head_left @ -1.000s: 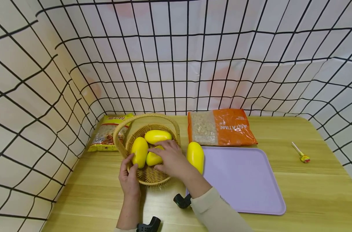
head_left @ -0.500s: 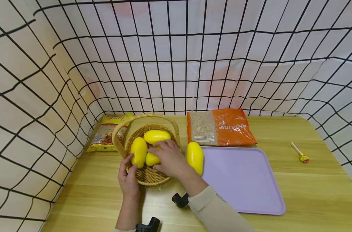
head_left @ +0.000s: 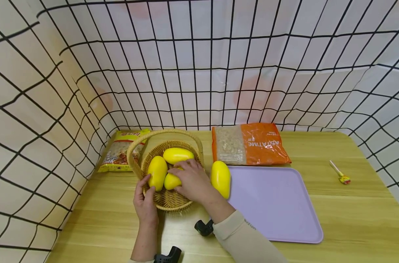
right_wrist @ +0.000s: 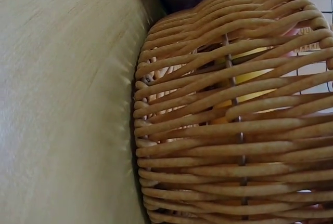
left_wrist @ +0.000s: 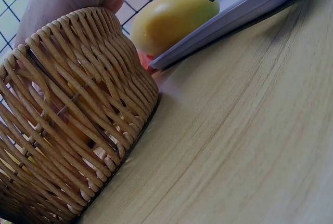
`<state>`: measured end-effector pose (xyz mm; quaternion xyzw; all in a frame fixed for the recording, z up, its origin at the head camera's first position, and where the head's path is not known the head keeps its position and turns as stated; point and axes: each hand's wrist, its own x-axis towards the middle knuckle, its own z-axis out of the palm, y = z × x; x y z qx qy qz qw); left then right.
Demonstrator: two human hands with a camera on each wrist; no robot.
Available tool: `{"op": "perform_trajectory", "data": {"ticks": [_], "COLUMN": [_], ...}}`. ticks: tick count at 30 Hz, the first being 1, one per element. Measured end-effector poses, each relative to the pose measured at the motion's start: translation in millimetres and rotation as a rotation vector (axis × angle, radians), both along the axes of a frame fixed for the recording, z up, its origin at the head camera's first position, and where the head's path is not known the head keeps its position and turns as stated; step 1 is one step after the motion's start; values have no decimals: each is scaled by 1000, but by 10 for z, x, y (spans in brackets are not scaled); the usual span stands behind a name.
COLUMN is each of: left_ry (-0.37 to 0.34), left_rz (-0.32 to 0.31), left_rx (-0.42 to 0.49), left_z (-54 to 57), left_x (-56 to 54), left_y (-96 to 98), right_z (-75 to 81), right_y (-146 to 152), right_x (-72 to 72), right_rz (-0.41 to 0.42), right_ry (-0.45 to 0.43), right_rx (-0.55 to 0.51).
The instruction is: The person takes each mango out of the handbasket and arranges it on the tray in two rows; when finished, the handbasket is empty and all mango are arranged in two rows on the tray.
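Note:
A wicker basket (head_left: 173,204) with an arched handle stands on the table, holding three yellow mangoes. At its left rim my left hand (head_left: 146,208) reaches in, thumb and fingers about the lower end of the left mango (head_left: 157,171). My right hand (head_left: 194,181) comes over the right rim and grips the front mango (head_left: 172,181), partly covering it. Behind them lies the third mango (head_left: 177,155), on its side. Through the weave of the basket (right_wrist: 234,130), bits of yellow show in the right wrist view. Another mango (head_left: 220,179) rests at the tray's left edge.
The lilac tray (head_left: 275,204) lies right of the basket. An orange and clear bag (head_left: 252,144) is behind it, and a yellow bag (head_left: 123,151) sits behind the basket's left side. A lollipop (head_left: 340,173) lies far right. Grid-patterned cloth walls surround the table.
Almost nothing differs. The front mango and my right fingers have shifted very slightly inside the basket; the left hand keeps its place.

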<state>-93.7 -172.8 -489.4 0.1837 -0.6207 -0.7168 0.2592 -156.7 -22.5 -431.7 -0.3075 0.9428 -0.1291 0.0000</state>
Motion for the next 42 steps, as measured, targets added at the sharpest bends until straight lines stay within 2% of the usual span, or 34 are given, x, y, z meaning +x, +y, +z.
{"op": "perform_trajectory", "data": {"ticks": [6,16,26,29,34,42], "left_ry": [6,-6,-3,-7,-17,-17], "left_rz": [0,0,-3,1,7,4], "left_rx": [-5,0,9,8,3,7], "left_z": [-2,11,17,14,13,23], "left_x": [-5,2,8,7,12,18], "left_y": [0,4,6,7,10,13], "right_z": [-24,-15,61,142,369,667], "right_y": [1,1,34,50,117,310], "right_x": [-6,1,51,74,128,225], "right_rz": [-2,-1,22,24,28,36], "right_ry": [28,17,2,-8,-12,2], "right_rx": [6,2,-131,-165,-205,-231]}}
